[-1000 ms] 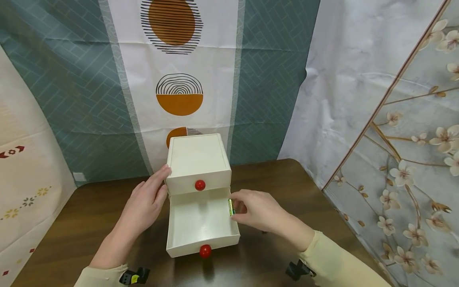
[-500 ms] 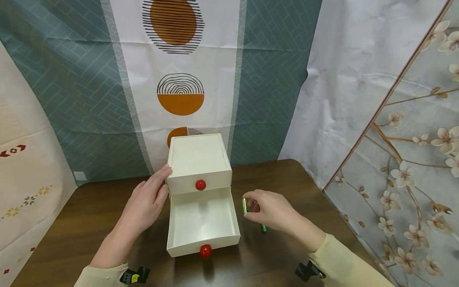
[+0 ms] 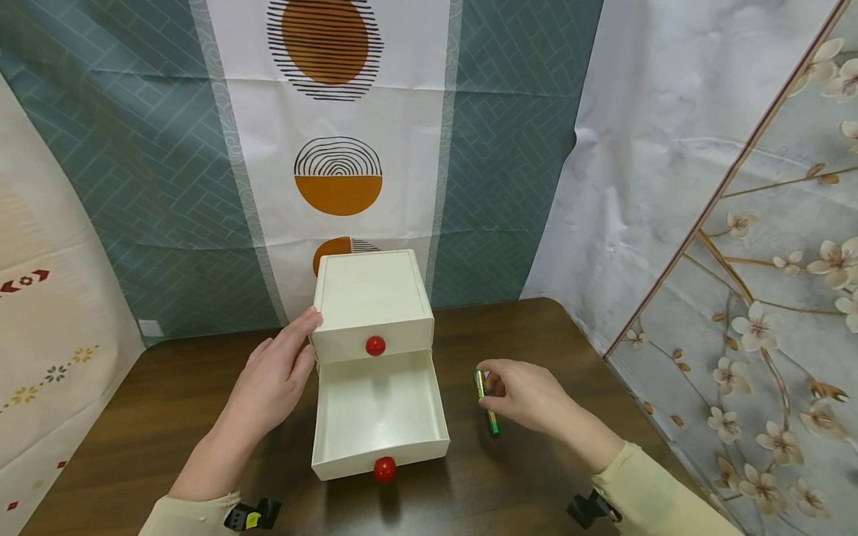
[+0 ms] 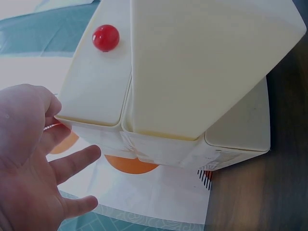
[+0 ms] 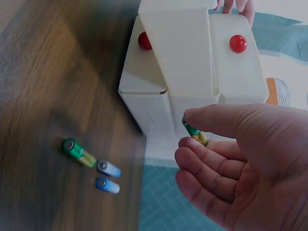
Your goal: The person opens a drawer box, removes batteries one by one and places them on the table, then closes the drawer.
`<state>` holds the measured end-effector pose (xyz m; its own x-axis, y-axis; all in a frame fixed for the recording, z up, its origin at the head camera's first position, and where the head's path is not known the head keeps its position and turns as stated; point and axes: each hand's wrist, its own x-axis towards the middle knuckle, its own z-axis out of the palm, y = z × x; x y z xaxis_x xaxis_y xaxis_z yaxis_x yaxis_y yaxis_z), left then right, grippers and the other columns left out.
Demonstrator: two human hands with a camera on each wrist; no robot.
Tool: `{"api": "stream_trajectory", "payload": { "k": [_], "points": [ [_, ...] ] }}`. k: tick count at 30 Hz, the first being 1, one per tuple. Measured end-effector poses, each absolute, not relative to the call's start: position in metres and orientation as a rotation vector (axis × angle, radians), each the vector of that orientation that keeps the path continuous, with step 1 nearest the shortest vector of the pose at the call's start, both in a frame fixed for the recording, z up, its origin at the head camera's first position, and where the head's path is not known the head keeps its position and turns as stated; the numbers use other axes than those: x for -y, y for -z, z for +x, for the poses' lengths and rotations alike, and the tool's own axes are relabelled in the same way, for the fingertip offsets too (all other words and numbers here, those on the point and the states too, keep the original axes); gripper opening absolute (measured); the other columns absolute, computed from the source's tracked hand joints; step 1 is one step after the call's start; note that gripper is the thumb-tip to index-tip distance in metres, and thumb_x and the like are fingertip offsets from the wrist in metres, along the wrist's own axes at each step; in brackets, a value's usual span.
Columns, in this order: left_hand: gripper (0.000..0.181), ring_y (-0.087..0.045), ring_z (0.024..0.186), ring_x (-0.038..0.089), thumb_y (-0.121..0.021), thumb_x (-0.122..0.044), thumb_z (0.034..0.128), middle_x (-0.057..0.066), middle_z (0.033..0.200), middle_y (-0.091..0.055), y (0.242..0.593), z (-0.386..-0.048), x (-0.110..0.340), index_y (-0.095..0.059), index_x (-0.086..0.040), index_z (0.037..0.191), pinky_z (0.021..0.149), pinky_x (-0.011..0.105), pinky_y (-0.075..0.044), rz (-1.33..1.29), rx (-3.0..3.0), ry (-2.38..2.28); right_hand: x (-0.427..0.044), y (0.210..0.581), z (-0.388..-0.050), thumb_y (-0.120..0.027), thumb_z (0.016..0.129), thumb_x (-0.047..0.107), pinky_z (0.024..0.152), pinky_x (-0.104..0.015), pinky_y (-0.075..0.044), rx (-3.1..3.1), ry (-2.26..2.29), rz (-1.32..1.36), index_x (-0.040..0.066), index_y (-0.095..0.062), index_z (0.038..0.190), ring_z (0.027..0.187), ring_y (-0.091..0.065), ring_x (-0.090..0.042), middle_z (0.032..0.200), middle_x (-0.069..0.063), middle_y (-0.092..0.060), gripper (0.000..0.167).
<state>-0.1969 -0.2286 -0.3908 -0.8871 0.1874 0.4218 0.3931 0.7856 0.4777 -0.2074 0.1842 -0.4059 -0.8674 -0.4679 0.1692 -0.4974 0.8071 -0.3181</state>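
Note:
The left hand (image 3: 273, 380) rests against the upper left side of a white drawer unit (image 3: 372, 286), its fingers fairly straight; the left wrist view shows the hand (image 4: 38, 159) with spread fingers. Between thumb and fingers, the right hand (image 3: 532, 394) pinches a green and yellow battery (image 3: 480, 383), right of the pulled-out drawer (image 3: 380, 406). In the right wrist view the pinched battery (image 5: 196, 133) shows at the fingertips of the hand (image 5: 240, 163). Another green battery (image 5: 78, 152) lies on the table beside two blue and white batteries (image 5: 108, 168) (image 5: 107, 185).
The open drawer's red knob (image 3: 385, 469) faces the front, below the closed top drawer's knob (image 3: 375, 345). A third drawer front with a red knob (image 5: 145, 41) shows in the right wrist view. Patterned cloth (image 3: 509, 149) hangs behind the brown table (image 3: 201, 387).
The right hand has moved right, away from the open drawer's side, with the battery still pinched. The green battery on the table has come into view. The left hand has stayed in place.

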Motion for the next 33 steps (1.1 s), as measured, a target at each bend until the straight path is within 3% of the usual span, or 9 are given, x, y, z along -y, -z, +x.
{"api": "stream_trajectory", "payload": {
  "k": [7,19,33],
  "points": [
    [0.050,-0.046,0.154,0.044,-0.049,-0.014,0.1168,0.008,0.177,-0.038,0.391,-0.197,0.228,-0.048,-0.009,0.167,0.124,0.077,-0.024,-0.443,2.627,0.817,-0.192,0.412,-0.212,-0.091,0.091,0.019,0.072,-0.034,-0.056,2.924,-0.535,0.771,0.010,-0.076,0.125,0.083,-0.070,-0.012,0.091,0.011,-0.072,0.038],
    [0.051,-0.046,0.154,0.044,-0.049,-0.015,0.1170,0.008,0.177,-0.038,0.391,-0.197,0.228,-0.048,-0.009,0.167,0.124,0.077,-0.025,-0.443,2.631,0.815,-0.202,0.425,-0.218,-0.091,0.088,0.016,0.071,-0.034,-0.054,2.998,-0.511,0.676,0.007,-0.076,0.128,0.075,-0.060,-0.003,0.084,0.016,-0.067,0.043],
    [0.051,-0.046,0.154,0.045,-0.049,-0.015,0.1174,0.008,0.178,-0.037,0.390,-0.196,0.228,-0.047,-0.009,0.168,0.124,0.076,-0.024,-0.433,2.636,0.821,-0.211,0.439,-0.223,-0.093,0.089,0.018,0.074,-0.039,-0.057,3.104,-0.454,0.639,0.005,-0.076,0.130,0.077,-0.062,-0.006,0.086,0.013,-0.070,0.046]
  ]
}}
